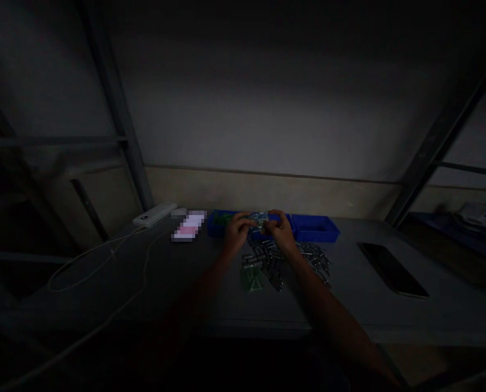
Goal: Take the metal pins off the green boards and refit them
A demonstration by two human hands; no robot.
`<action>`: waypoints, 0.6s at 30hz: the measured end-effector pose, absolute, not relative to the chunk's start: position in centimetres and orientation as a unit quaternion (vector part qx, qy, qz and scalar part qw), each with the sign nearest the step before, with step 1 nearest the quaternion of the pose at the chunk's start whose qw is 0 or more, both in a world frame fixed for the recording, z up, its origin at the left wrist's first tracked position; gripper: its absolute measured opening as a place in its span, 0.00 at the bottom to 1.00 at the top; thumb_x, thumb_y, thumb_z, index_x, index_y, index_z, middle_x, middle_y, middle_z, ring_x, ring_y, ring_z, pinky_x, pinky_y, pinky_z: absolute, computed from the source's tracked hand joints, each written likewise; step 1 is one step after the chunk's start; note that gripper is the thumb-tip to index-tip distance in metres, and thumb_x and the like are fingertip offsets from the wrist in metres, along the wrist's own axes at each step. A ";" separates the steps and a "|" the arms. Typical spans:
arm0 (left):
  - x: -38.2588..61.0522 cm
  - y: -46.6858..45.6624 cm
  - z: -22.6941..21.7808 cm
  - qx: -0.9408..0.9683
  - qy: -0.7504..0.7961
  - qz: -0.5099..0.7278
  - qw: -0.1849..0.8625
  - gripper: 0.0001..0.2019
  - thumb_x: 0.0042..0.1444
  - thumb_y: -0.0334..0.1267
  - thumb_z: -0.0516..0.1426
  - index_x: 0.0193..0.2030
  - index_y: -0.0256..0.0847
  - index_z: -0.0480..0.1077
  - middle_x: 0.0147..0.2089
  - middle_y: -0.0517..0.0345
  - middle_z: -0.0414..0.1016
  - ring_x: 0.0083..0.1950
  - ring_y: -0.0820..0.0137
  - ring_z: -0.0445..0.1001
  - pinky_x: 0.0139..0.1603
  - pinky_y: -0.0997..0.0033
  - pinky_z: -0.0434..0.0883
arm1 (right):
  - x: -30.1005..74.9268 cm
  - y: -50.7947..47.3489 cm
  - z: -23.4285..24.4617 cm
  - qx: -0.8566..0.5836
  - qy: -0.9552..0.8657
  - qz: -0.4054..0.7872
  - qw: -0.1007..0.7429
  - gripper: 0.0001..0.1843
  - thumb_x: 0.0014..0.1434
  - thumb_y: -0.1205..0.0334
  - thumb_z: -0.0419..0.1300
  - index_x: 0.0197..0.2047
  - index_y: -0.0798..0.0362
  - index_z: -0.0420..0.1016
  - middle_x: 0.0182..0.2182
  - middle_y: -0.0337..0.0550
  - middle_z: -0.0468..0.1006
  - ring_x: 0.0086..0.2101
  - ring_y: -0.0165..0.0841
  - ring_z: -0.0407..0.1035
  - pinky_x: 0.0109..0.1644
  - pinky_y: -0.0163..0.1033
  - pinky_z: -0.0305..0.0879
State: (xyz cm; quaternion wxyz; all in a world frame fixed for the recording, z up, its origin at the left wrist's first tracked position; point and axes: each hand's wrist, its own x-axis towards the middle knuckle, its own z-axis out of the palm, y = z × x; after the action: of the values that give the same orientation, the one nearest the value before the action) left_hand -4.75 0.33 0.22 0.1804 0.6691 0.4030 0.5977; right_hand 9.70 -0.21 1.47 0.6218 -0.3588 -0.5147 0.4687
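Observation:
My left hand (pixel 238 230) and my right hand (pixel 280 228) are raised over the row of blue bins, fingers closed on a small, shiny, clear plastic bag (pixel 260 219) between them. What is inside it is too dim to make out. Below my hands, a loose pile of short metal pins (pixel 267 255) spreads over the grey tabletop, partly hidden by my right forearm. A green translucent bag (pixel 251 279) with several pins on it lies at the near left of the pile. Green plastic (pixel 222 219) shows in the left blue bin (pixel 215 231).
The right blue bin (pixel 317 235) stands beside the others along the back. A dark phone-like slab (pixel 392 269) lies at right. A lit, blurred-out screen (pixel 189 226), a white power strip (pixel 155 214) and a pale cable (pixel 146 267) are at left. Metal posts (pixel 124 128) frame the table.

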 end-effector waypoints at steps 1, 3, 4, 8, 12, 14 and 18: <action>-4.9 0.4 0.3 0.663 0.413 0.598 0.181 0.10 0.49 0.28 0.53 0.25 0.40 0.74 0.44 0.53 0.73 0.48 0.65 0.70 0.52 0.62 0.66 | 9.8 -0.1 1.3 -0.357 -0.535 0.440 0.627 0.22 0.43 0.59 0.61 0.43 0.50 0.61 0.14 0.25 0.65 0.19 0.29 0.65 0.27 0.33 0.62; -4.9 0.4 0.3 0.653 0.428 0.596 0.190 0.08 0.48 0.29 0.54 0.26 0.40 0.75 0.39 0.54 0.73 0.46 0.66 0.70 0.51 0.63 0.66 | 10.0 0.2 0.9 -0.372 -0.571 0.377 0.627 0.19 0.46 0.58 0.59 0.42 0.51 0.63 0.17 0.29 0.68 0.22 0.30 0.67 0.30 0.35 0.63; -4.8 0.4 0.3 0.647 0.434 0.592 0.204 0.07 0.47 0.31 0.55 0.27 0.40 0.75 0.38 0.54 0.73 0.45 0.66 0.70 0.50 0.64 0.66 | 10.2 0.3 0.8 -0.386 -0.590 0.339 0.623 0.15 0.48 0.58 0.57 0.40 0.52 0.65 0.20 0.32 0.71 0.25 0.31 0.69 0.32 0.36 0.64; -4.1 0.3 0.4 0.577 0.461 0.567 0.365 0.15 0.51 0.46 0.54 0.32 0.37 0.74 0.32 0.53 0.74 0.33 0.69 0.71 0.33 0.71 0.68 | 10.6 0.4 0.7 -0.399 -0.680 0.197 0.583 0.06 0.50 0.63 0.54 0.33 0.53 0.70 0.34 0.44 0.76 0.37 0.36 0.70 0.42 0.42 0.64; -4.0 0.4 0.2 0.510 0.442 0.575 0.463 0.17 0.49 0.50 0.55 0.31 0.35 0.70 0.27 0.56 0.72 0.27 0.72 0.71 0.26 0.75 0.64 | 10.1 0.2 0.1 -0.376 -0.738 0.122 0.547 0.09 0.46 0.71 0.55 0.32 0.53 0.73 0.42 0.47 0.73 0.46 0.38 0.66 0.52 0.46 0.60; -4.2 0.5 0.1 0.522 0.432 0.582 0.449 0.13 0.46 0.45 0.58 0.33 0.36 0.69 0.28 0.58 0.73 0.29 0.71 0.71 0.27 0.76 0.65 | 9.7 0.0 -0.1 -0.376 -0.746 0.110 0.538 0.11 0.45 0.72 0.56 0.32 0.52 0.74 0.45 0.47 0.70 0.48 0.38 0.63 0.55 0.46 0.58; -4.6 0.4 0.3 0.602 0.440 0.585 0.320 0.06 0.48 0.35 0.56 0.33 0.37 0.70 0.32 0.56 0.74 0.35 0.68 0.72 0.35 0.71 0.68 | 9.2 -0.3 0.2 -0.420 -0.697 0.170 0.555 0.06 0.49 0.62 0.59 0.30 0.53 0.75 0.40 0.47 0.70 0.44 0.37 0.64 0.52 0.45 0.58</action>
State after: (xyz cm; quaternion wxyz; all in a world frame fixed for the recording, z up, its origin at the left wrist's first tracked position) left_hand -4.56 0.38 0.33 0.3200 0.6016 0.4403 0.5847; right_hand 9.16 -0.27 0.19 0.5552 -0.4204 -0.6973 0.1696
